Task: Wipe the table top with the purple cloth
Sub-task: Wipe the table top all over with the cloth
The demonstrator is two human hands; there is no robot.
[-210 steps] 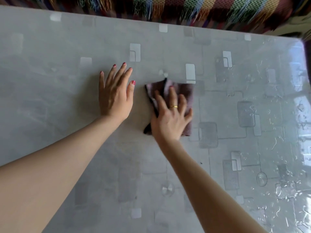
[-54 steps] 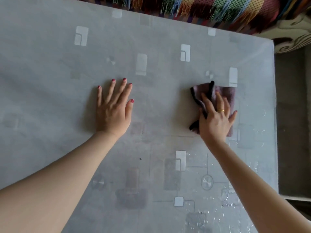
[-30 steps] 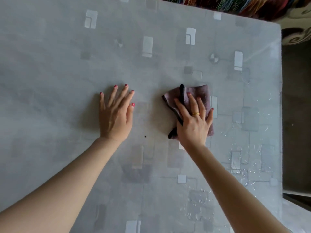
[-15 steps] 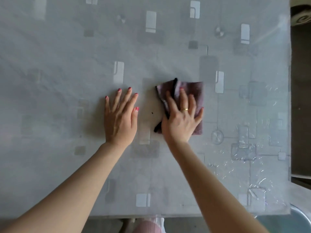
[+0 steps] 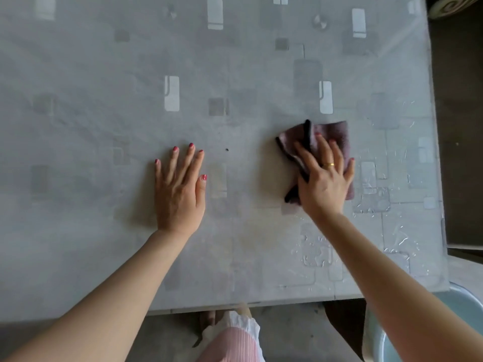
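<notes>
Here the right hand (image 5: 324,184) presses spread fingers (image 5: 304,158) on the purple cloth (image 5: 337,131); left hand (image 5: 179,194) flat.

A home: patterned plastic-covered table (image 5: 235,74), swirl-patterned rug (image 5: 452,6), blue basin (image 5: 465,304) on the floor

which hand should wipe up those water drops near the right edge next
Right. The right hand already presses flat on the purple cloth, just beside the water drops. The left hand lies bare on the table top, farther away.
</notes>
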